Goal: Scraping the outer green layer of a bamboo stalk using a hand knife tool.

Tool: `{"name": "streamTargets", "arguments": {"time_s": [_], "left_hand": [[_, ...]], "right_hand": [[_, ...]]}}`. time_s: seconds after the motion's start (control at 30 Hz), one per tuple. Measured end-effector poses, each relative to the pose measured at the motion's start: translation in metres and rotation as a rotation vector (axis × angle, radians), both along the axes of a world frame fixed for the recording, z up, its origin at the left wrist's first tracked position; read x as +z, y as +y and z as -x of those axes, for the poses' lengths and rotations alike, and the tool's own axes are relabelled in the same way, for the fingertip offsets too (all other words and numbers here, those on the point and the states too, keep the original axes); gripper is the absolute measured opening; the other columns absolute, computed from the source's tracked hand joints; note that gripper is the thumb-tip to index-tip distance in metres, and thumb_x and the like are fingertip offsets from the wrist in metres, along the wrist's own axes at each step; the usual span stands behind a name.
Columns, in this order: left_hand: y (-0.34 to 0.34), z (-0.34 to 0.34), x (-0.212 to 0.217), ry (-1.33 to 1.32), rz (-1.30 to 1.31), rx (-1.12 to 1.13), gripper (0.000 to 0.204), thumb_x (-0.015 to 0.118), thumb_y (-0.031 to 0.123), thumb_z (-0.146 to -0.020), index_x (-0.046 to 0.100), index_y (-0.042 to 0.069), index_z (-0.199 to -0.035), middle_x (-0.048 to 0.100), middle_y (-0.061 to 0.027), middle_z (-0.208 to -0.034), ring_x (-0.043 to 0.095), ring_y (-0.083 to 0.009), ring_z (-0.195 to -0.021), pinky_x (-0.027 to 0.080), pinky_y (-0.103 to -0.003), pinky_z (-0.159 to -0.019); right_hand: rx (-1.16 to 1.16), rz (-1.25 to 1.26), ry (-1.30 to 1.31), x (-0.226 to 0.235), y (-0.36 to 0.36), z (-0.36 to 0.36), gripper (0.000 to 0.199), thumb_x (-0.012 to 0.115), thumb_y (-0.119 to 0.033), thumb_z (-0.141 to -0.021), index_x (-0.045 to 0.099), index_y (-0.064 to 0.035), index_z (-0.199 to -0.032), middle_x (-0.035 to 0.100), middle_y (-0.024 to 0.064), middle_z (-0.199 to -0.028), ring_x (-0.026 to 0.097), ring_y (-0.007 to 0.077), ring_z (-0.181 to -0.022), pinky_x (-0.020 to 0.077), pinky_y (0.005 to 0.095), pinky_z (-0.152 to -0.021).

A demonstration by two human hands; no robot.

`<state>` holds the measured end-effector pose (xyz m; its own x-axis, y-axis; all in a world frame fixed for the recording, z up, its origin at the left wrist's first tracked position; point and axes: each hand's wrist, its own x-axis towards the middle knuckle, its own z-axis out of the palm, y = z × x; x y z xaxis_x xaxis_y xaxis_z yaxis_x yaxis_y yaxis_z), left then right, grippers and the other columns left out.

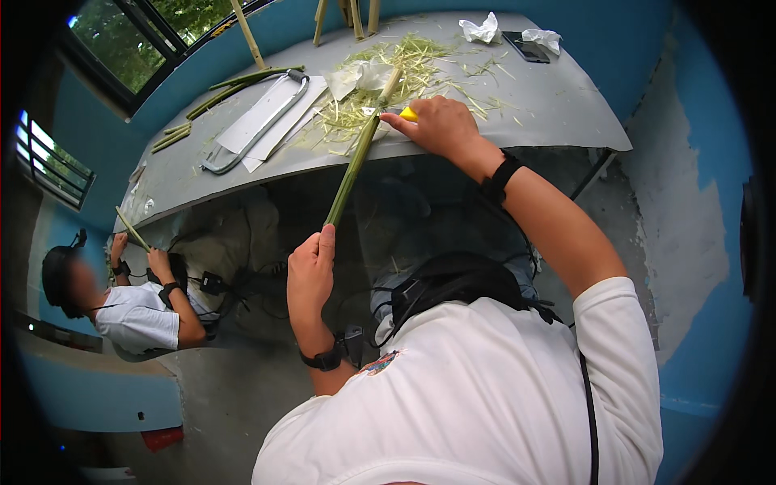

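A long green bamboo stick (353, 171) slants up and away from me over the table's front edge. Its far end is pale, with the green skin gone. My left hand (310, 271) is closed around the near end, thumb lying along the stick. At the table's edge, my right hand (443, 128) grips a knife with a yellow handle (409, 114). The small metal blade meets the stick near the line between green and pale; its exact angle is too small to tell. Thin pale green shavings (420, 50) lie heaped around and beyond the stick's far end.
On the grey table (566, 105), a hacksaw (267, 121) rests over white sheets, left of the shavings. Green sticks (234, 87) lie farther left. Crumpled tissues (480, 29) and a phone (525, 47) are at the far right. A co-worker (145, 311) sits at left, holding another stick.
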<state>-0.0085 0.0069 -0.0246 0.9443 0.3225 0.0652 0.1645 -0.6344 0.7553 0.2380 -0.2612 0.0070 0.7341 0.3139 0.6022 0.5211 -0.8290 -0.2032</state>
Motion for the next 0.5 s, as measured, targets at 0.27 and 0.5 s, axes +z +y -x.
{"name": "streamTargets", "arguments": {"time_s": [0.27,0.5], "left_hand": [[0.020,0.009,0.000,0.107,0.211,-0.060,0.070,0.053,0.061,-0.121,0.061,0.001,-0.086,0.052,-0.0014,-0.069,0.049,-0.0112,-0.064,0.041,-0.034,-0.060],[0.018,-0.014,-0.006,0.063,0.395,-0.127,0.063,0.050,0.056,-0.124,0.063,0.003,-0.093,0.049,0.0027,-0.069,0.049,-0.0081,-0.060,0.040,-0.029,-0.055]], "right_hand": [[0.040,-0.024,-0.057,0.003,0.001,0.005,0.080,0.062,-0.080,-0.107,0.074,-0.0062,-0.078,0.072,0.0197,-0.067,0.076,0.0424,-0.065,0.0612,0.0528,-0.060],[0.071,-0.060,-0.047,0.002,0.001,0.003,0.080,0.062,-0.079,-0.107,0.072,-0.0056,-0.078,0.072,0.0190,-0.067,0.076,0.0425,-0.066,0.0605,0.0533,-0.062]]}}
